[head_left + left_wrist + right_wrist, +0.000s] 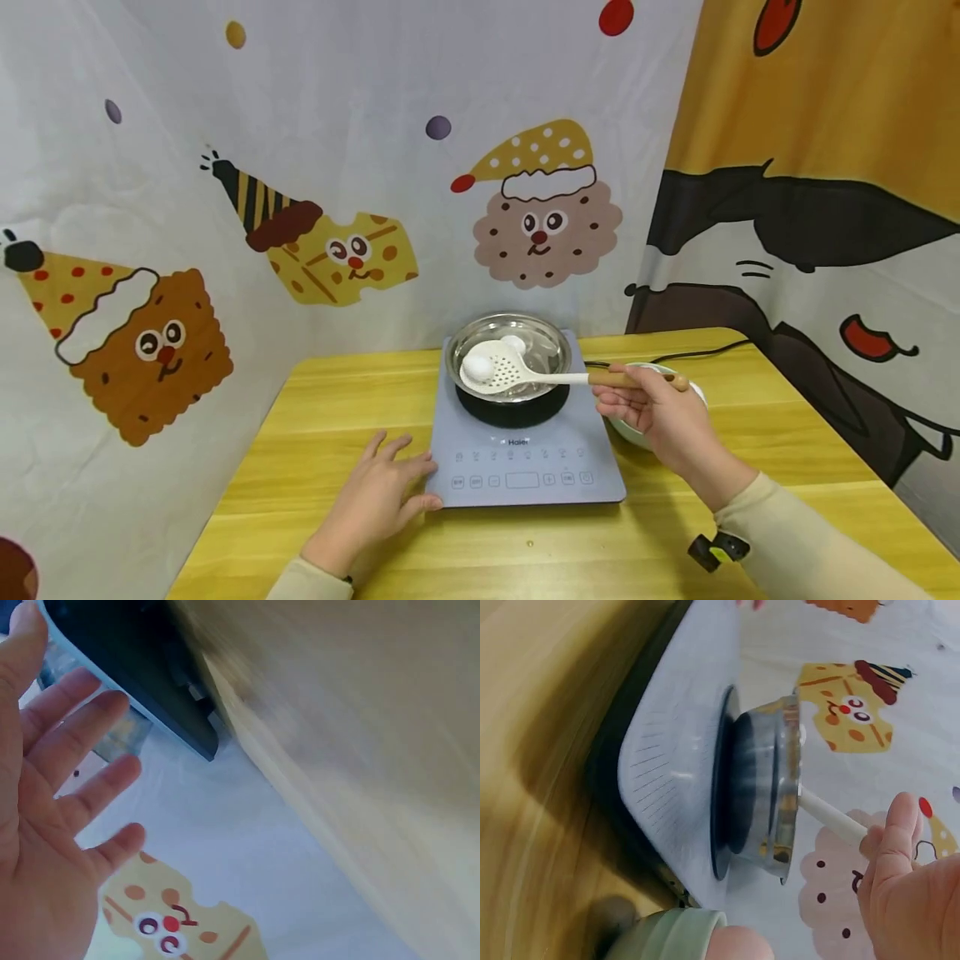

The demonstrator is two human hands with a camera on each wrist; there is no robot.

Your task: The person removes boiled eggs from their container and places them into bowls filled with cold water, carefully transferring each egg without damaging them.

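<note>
My right hand grips the wooden handle of a white slotted skimmer. On the skimmer's bowl rests a white egg, over a steel pot. Another white egg shows inside the pot behind the skimmer. The pot stands on the dark ring of a light-blue induction cooktop. My left hand touches the cooktop's left front edge with thumb and fingers spread; in the left wrist view its fingers look extended, beside the cooktop's dark underside.
A pale green bowl sits right of the cooktop, partly hidden under my right hand, with something white in it. A black cord runs along the back of the wooden table. A cartoon-printed cloth hangs behind and at both sides.
</note>
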